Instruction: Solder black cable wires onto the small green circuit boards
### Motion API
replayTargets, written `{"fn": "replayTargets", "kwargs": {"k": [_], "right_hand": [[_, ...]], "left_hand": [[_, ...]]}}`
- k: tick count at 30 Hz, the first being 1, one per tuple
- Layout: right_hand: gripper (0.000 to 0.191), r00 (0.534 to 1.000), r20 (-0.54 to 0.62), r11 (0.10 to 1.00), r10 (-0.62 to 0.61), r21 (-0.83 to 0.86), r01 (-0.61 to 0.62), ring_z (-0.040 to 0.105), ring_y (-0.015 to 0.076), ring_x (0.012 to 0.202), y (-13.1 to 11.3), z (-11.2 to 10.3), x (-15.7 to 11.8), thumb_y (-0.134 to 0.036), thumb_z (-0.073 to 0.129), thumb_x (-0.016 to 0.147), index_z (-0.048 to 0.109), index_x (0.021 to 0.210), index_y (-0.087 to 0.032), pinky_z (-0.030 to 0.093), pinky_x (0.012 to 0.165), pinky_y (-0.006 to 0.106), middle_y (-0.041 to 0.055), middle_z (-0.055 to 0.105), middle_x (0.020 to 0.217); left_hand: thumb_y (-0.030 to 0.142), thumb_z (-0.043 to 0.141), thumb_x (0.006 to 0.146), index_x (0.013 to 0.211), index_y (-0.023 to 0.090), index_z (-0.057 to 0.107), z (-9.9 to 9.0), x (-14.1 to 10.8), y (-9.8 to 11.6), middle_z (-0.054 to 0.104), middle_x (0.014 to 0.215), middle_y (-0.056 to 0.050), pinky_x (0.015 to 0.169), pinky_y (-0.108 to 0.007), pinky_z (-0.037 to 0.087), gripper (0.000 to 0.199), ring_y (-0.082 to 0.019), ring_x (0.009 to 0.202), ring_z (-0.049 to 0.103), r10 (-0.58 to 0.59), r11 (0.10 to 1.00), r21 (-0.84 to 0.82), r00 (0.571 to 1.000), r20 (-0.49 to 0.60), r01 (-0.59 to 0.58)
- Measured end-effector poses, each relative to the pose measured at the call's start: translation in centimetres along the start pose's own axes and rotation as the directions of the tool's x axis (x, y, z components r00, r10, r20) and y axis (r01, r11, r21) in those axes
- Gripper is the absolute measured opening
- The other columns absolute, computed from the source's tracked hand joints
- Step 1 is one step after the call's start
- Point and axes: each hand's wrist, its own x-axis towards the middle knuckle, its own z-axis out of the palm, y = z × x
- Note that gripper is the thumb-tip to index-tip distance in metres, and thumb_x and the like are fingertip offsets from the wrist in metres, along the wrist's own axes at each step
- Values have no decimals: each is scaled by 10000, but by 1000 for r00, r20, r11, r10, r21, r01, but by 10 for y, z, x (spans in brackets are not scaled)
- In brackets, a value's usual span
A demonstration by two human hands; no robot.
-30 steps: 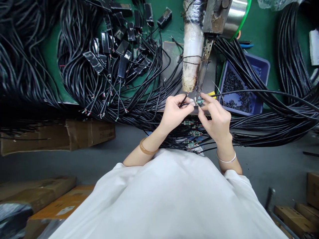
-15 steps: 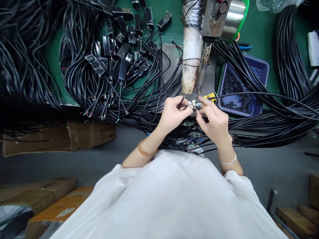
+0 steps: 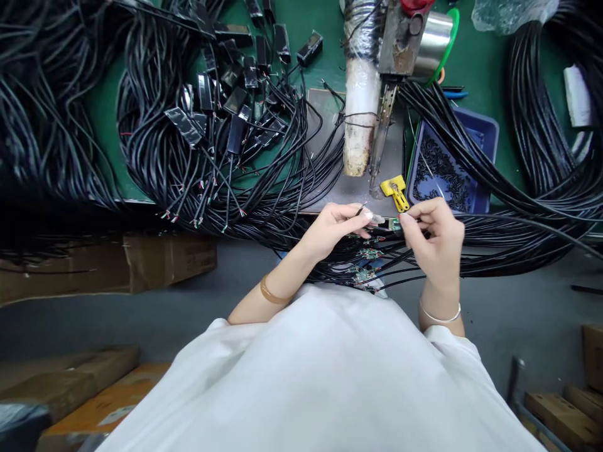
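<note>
Head view: left hand is pinching a black cable, right hand a green board at its fingertips; both are drawing away from the soldering iron beyond them, apparently interrupting heating.

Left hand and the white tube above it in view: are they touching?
Apart. The head view shows it: a strip of grey mat is visible between the left hand and the lower end of the white tube.

Both forearms reach fwd, angled inward. L hand — thumb & index pinched. R hand — same pinch, other fingers curled. Approx level, nr ea. other, not touching.
</note>
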Motion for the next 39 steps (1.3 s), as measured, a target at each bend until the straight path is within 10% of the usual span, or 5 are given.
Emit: {"fn": "replayTargets", "kwargs": {"k": [8, 16, 28, 33, 39], "right_hand": [[181, 958, 270, 947, 95, 271, -170, 427, 40, 546, -5, -10, 13, -300, 693, 888, 572, 803, -196, 305, 479, 193, -59, 513, 658], [185, 973, 188, 977, 131, 145, -159, 413, 47, 517, -1, -1, 10, -312, 683, 884, 565, 801, -196, 287, 467, 209, -61, 514, 629], [198, 982, 122, 976, 148, 142, -164, 465, 49, 534, -5, 2, 10, -314, 684, 885, 554, 791, -198, 328, 493, 204, -58, 537, 642], [194, 980, 112, 975, 167, 130, -181, 515, 58, 554, -2, 4, 11, -329, 680, 887, 561, 805, -200, 370, 508, 203, -52, 564, 666], [195, 983, 103, 986, 150, 55, -156, 513, 61, 551, 2, 9, 12, -345, 664, 894, 563, 809, -202, 368, 503, 215, -50, 587, 692]], "left_hand": [[440, 768, 803, 717, 128, 712, -4, 0, -2, 476, 544, 30, 563, -273, 587, 328, -94, 537, 490, -111, 968, -212, 987, 120, 135], [321, 787, 814, 751, 160, 762, -3, -4, -7, 585, 702, -2, 597, -199, 483, 174, -73, 619, 564, 294, 952, 106, 953, -69, -286], [351, 782, 816, 908, 176, 703, -1, -5, -18, 546, 589, 48, 443, -180, 428, 213, -59, 483, 478, 177, 983, -28, 973, -150, -183], [353, 809, 777, 823, 151, 732, 7, -8, -18, 653, 692, 6, 462, -174, 422, 221, -49, 510, 508, 276, 959, 124, 931, -238, -253], [370, 582, 965, 806, 141, 706, 12, -19, -7, 636, 598, 0, 464, -197, 347, 305, -52, 464, 428, 252, 904, 376, 964, -85, -203]]}}
